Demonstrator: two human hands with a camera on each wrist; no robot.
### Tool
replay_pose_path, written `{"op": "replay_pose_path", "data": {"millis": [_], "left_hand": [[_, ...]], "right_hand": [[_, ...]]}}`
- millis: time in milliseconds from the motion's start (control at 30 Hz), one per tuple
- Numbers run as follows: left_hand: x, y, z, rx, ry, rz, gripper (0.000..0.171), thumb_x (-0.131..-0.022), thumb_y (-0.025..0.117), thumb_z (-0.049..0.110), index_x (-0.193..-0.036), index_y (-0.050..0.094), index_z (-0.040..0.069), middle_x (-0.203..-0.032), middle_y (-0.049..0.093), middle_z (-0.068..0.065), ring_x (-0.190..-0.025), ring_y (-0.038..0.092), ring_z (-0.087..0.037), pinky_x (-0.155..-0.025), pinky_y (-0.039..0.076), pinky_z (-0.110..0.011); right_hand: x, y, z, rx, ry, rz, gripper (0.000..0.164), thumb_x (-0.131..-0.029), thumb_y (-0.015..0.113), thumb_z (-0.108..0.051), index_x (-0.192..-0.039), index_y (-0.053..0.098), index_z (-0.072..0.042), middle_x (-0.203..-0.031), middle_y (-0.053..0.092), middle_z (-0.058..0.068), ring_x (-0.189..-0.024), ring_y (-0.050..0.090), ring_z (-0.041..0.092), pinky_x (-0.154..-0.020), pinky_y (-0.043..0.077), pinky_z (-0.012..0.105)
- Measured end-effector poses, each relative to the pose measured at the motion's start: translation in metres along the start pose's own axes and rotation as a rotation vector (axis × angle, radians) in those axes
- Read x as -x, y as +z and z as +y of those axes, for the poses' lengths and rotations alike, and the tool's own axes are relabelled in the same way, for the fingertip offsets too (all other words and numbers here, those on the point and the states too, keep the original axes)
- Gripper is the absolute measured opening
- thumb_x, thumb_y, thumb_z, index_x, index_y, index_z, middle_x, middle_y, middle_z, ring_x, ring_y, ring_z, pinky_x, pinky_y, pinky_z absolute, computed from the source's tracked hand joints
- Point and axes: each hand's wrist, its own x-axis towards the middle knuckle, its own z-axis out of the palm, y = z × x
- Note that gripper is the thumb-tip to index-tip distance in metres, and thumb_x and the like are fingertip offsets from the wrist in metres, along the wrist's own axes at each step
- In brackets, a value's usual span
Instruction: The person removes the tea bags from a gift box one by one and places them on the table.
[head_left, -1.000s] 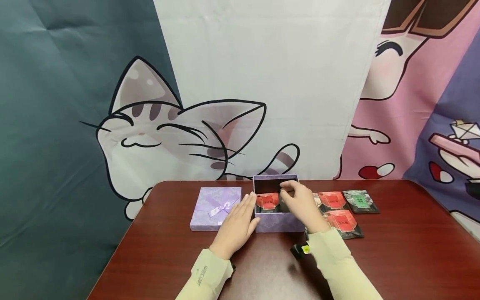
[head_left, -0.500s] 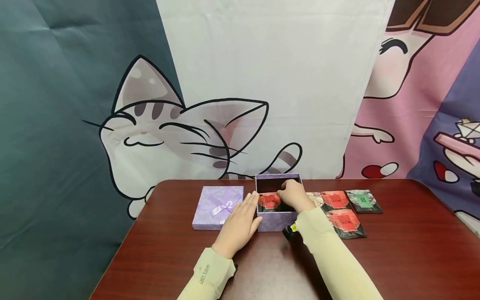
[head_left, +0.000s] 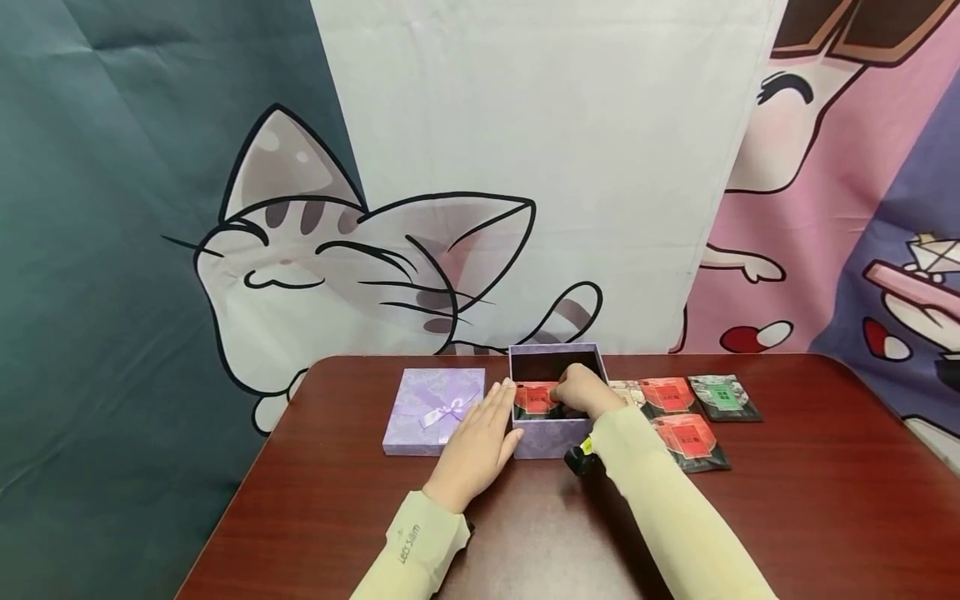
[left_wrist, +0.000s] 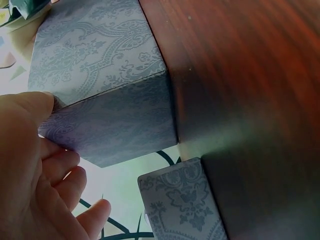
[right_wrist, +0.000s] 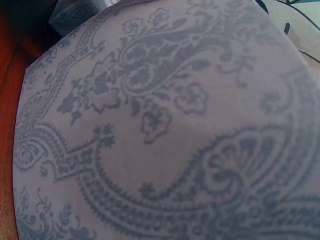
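Observation:
An open lavender box [head_left: 553, 439] with a floral pattern stands upright on the table. Inside, on the left, is a red-and-black sachet [head_left: 536, 400]. My left hand [head_left: 475, 446] rests against the box's left wall with fairly straight fingers; the left wrist view shows its thumb [left_wrist: 37, 106] at the box's near corner. My right hand [head_left: 588, 390] reaches into the box, its bent fingers at the sachet's right edge. The fingertips are partly hidden, so whether they pinch the sachet cannot be told. The right wrist view is filled by the patterned box wall [right_wrist: 160, 115].
Left of the box lies its lavender lid [head_left: 427, 408] with a ribbon bow. To the right lie two red-and-black sachets [head_left: 667, 394], one nearer the front, a beige one [head_left: 627, 391] partly covered, and a green one [head_left: 723, 397]. A cartoon curtain [head_left: 600, 167] hangs behind the table.
My right hand has moved down and slightly left into the box, to the red sachet's right edge. My left hand has stayed against the box wall. The view has shifted slightly.

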Motion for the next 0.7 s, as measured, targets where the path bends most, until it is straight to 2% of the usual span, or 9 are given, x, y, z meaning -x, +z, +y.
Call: {"op": "replay_pose_path", "data": {"millis": [100, 233, 300, 433, 500, 700], "left_hand": [[0.0001, 0.0001, -0.0001, 0.002, -0.003, 0.0, 0.064, -0.108, 0.049, 0.036, -0.159, 0.03, 0.004, -0.164, 0.031, -0.01, -0.152, 0.028, -0.023, -0.119, 0.032, -0.049], [0.0005, 0.0008, -0.0004, 0.004, -0.006, -0.005, 0.064, -0.108, 0.048, 0.037, -0.16, 0.029, 0.004, -0.165, 0.03, -0.009, -0.152, 0.027, -0.023, -0.119, 0.032, -0.048], [0.0007, 0.0012, -0.0007, 0.005, -0.006, -0.003, 0.064, -0.108, 0.048, 0.036, -0.16, 0.029, 0.004, -0.165, 0.03, -0.009, -0.152, 0.028, -0.022, -0.119, 0.032, -0.049], [0.0007, -0.0002, 0.0001, 0.014, 0.0, -0.004, 0.064, -0.108, 0.049, 0.037, -0.16, 0.029, 0.005, -0.165, 0.03, -0.009, -0.152, 0.027, -0.022, -0.119, 0.031, -0.049], [0.0003, -0.0002, 0.0002, 0.014, 0.004, -0.001, 0.064, -0.108, 0.049, 0.036, -0.16, 0.029, 0.005, -0.164, 0.031, -0.009, -0.152, 0.027, -0.023, -0.119, 0.031, -0.049], [0.0001, -0.0003, -0.0005, 0.008, -0.001, -0.001, 0.064, -0.107, 0.05, 0.036, -0.16, 0.029, 0.005, -0.164, 0.032, -0.009, -0.152, 0.028, -0.022, -0.119, 0.032, -0.048]], "right_hand": [[-0.0001, 0.0011, -0.0001, -0.039, 0.019, 0.01, 0.015, -0.087, 0.065, -0.003, -0.072, 0.059, -0.002, -0.077, 0.065, 0.013, -0.068, 0.069, 0.024, -0.06, 0.056, 0.032], [0.0005, 0.0019, 0.0001, -0.089, 0.023, 0.02, 0.007, -0.086, 0.064, -0.001, -0.083, 0.063, 0.005, -0.083, 0.067, 0.015, -0.069, 0.068, 0.022, -0.064, 0.058, 0.034], [0.0006, 0.0022, -0.0002, -0.125, 0.023, 0.015, 0.011, -0.086, 0.064, 0.001, -0.091, 0.064, 0.01, -0.088, 0.067, 0.018, -0.069, 0.067, 0.021, -0.065, 0.059, 0.034], [-0.001, 0.0031, 0.0002, -0.191, 0.033, 0.003, 0.029, -0.088, 0.066, 0.001, -0.111, 0.061, 0.018, -0.098, 0.066, 0.023, -0.07, 0.066, 0.02, -0.067, 0.061, 0.035], [-0.0021, 0.0033, 0.0005, -0.219, 0.043, 0.004, 0.036, -0.089, 0.068, 0.001, -0.119, 0.059, 0.018, -0.102, 0.066, 0.024, -0.07, 0.065, 0.019, -0.067, 0.061, 0.034], [-0.0049, 0.0037, 0.0, -0.242, 0.021, 0.027, 0.031, -0.089, 0.069, 0.002, -0.117, 0.065, 0.013, -0.097, 0.068, 0.018, -0.064, 0.062, 0.013, -0.062, 0.059, 0.028]]}}
